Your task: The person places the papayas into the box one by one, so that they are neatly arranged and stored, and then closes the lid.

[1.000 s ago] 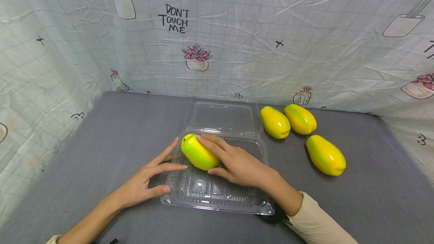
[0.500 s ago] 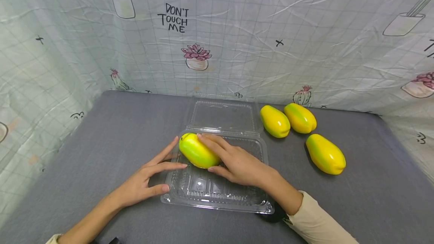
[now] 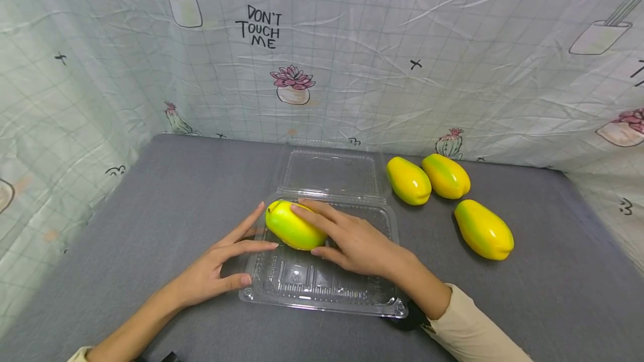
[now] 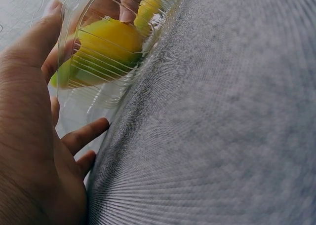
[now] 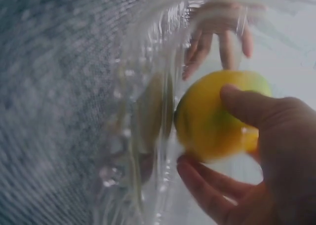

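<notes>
A glossy yellow-green papaya (image 3: 294,230) lies inside the left part of a clear plastic clamshell container (image 3: 322,298). My right hand (image 3: 354,242) holds it from the right, with fingers over the top and thumb on the near side. In the right wrist view, the thumb and fingers of this hand (image 5: 286,146) are on opposite sides of the papaya (image 5: 212,124). My left hand (image 3: 216,267) spreads its fingers along the container's left rim. Seen from the left wrist, the papaya (image 4: 106,50) shows through the ribbed clear wall beside that hand (image 4: 29,121).
The container's lid (image 3: 329,175) lies folded back behind its base. To the right on the grey cloth (image 3: 191,183) are three more papayas, one papaya (image 3: 408,181) close to the lid, another papaya (image 3: 446,177) beside it, and a nearer papaya (image 3: 484,230). A printed curtain (image 3: 352,43) stands behind.
The papaya has shifted slightly left within the container. My right hand's fingers have spread a little on top of it. The left hand stays in place.
</notes>
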The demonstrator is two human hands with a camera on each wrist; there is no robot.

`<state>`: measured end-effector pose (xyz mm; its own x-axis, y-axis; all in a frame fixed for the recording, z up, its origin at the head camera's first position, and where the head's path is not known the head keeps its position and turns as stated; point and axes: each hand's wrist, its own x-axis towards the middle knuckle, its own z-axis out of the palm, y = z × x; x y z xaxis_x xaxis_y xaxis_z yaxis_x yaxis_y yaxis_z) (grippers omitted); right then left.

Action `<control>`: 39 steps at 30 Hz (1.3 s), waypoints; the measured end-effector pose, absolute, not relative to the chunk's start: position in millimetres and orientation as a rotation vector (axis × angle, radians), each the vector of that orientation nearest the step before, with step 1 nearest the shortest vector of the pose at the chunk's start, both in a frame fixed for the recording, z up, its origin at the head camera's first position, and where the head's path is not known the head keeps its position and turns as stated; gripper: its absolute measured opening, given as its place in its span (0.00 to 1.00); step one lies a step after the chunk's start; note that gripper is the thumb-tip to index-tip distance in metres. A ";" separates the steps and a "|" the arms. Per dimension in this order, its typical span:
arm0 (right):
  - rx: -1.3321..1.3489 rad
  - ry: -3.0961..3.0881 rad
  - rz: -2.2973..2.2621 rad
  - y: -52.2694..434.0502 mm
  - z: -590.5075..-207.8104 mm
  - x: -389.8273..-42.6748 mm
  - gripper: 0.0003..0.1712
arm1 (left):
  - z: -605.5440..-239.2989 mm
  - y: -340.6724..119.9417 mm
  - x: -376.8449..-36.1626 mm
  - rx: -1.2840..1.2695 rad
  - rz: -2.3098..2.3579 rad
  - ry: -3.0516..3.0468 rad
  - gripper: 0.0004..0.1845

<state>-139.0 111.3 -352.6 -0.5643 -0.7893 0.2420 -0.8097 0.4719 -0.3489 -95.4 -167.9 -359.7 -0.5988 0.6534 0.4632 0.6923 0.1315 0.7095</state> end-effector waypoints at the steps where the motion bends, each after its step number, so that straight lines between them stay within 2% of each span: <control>1: 1.440 -2.651 0.661 111.4 -352.7 -139.0 0.43 | -359.7 -167.9 -95.2 -1.387 -1.502 -2.333 0.23; 39: 1.433 -2.638 0.602 112.8 -351.2 -138.4 0.41 | -361.7 -168.5 -95.2 -1.381 -1.490 -2.341 0.23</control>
